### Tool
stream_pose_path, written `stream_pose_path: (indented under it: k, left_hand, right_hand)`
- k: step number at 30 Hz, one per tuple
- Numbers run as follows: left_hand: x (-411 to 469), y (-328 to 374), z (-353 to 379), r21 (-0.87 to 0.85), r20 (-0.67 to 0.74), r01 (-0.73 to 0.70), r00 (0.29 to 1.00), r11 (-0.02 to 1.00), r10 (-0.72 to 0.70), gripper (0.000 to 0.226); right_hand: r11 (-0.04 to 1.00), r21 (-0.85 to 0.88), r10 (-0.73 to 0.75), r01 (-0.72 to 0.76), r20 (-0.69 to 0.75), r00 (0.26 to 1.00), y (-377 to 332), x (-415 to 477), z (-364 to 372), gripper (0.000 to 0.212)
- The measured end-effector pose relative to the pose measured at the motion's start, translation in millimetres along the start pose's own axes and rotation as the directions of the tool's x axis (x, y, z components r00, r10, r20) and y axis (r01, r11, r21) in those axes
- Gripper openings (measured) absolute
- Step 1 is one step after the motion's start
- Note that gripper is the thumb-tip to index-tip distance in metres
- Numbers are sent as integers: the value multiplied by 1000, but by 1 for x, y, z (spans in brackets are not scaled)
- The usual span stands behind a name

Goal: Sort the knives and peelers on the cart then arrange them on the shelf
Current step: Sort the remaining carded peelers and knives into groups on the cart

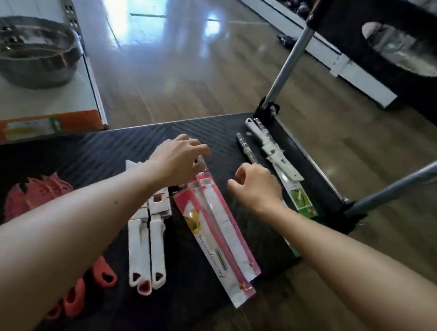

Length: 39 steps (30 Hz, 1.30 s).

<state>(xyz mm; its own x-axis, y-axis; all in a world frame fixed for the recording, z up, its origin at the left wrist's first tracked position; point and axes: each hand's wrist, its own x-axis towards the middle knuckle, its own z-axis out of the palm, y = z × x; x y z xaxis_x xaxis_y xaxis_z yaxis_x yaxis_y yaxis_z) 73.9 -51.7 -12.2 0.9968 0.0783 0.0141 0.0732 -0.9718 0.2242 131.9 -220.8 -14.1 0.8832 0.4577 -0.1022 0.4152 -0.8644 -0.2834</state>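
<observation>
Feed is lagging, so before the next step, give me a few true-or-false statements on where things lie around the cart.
1. The pink packs lie flat on the cart. True.
2. The metal bowl sits on the cart. False: it stands on the shelf to the left of the cart.
3. The white-handled peelers lie left of the pink packs. True.
4. The green pack lies at the cart's left edge. False: it lies on the right side, to the right of the right hand.
</observation>
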Motion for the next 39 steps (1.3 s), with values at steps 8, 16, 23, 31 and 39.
stream_pose_path:
  k: [8, 16, 23, 31, 39]
  left_hand:
    - [49, 32, 31, -13, -84, -31, 996, 999, 29, 35]
    - [82, 4, 29, -215, -215, 139, 959, 967, -186, 31]
    - [100, -15, 43, -272, -255, 195, 930, 942, -266, 27]
    - [104, -12, 49, -317, -269, 158, 931, 935, -248, 25]
    - [83, -26, 27, -296, -237, 161, 943, 942, -235, 27]
  right_hand:
    - [977, -22, 210, -214, -129, 969, 54, 59, -25, 24]
    - [971, -87, 209, -221, -131, 969, 55, 131, -26, 29]
    - [977, -146, 134, -155, -142, 981, 63, 151, -3, 33]
    - [975, -184, 101, -123, -123, 987, 62, 151, 3, 30]
    - [982, -173, 54, -73, -113, 992, 49, 123, -3, 29]
